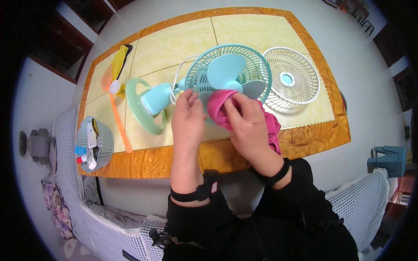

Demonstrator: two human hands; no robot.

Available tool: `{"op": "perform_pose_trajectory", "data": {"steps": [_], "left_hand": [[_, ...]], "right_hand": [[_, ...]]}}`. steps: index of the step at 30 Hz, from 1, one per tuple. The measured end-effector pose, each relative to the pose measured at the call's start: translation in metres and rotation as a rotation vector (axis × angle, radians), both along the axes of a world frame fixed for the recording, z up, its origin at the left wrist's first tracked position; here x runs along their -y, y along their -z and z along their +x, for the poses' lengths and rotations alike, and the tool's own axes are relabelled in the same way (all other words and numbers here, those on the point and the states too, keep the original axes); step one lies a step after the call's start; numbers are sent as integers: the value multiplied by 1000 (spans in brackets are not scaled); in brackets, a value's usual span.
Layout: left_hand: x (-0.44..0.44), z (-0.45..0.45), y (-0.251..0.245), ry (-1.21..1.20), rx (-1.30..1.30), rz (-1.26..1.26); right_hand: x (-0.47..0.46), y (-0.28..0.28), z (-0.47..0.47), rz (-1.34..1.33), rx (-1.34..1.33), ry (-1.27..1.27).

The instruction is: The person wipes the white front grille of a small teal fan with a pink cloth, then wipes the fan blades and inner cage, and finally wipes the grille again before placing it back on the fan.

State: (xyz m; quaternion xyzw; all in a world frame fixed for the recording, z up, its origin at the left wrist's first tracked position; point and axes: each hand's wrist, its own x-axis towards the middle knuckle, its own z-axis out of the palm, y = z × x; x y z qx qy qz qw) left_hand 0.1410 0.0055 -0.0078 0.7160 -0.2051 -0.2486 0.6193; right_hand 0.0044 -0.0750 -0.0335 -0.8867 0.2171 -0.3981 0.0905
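Observation:
A light-blue table fan lies on its back on the table, its teal rear guard [266, 70] open upward around pale-blue blades [225, 70]. My right hand [249, 122] grips a bunched pink cloth [217, 107], which presses against the lower blades near the hub [234, 86]. The cloth's loose end hangs toward the table's front edge. My left hand [188, 119] is at the lower left of the guard, fingers curled close to the rim and a blade. Whether it grips either one is hidden. To the left extends the fan's green ring base [132, 107].
A white front guard [294, 60] rests right of the fan. On the table's left are an orange fly swatter [118, 122], a yellow-labelled tub [117, 88], a yellow item with black edging [120, 62] and a filled plastic basket [106, 143]. A white cord [178, 73] loops behind the fan's neck.

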Motion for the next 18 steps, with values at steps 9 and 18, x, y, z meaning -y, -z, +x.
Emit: {"op": "perform_pose_trajectory", "data": {"steps": [9, 18], "left_hand": [[-2, 3, -6, -16, -27, -18], [1, 3, -2, -33, -117, -81]], "right_hand": [[-13, 15, 25, -78, -5, -50], [-9, 4, 8, 19, -283, -221]]}}
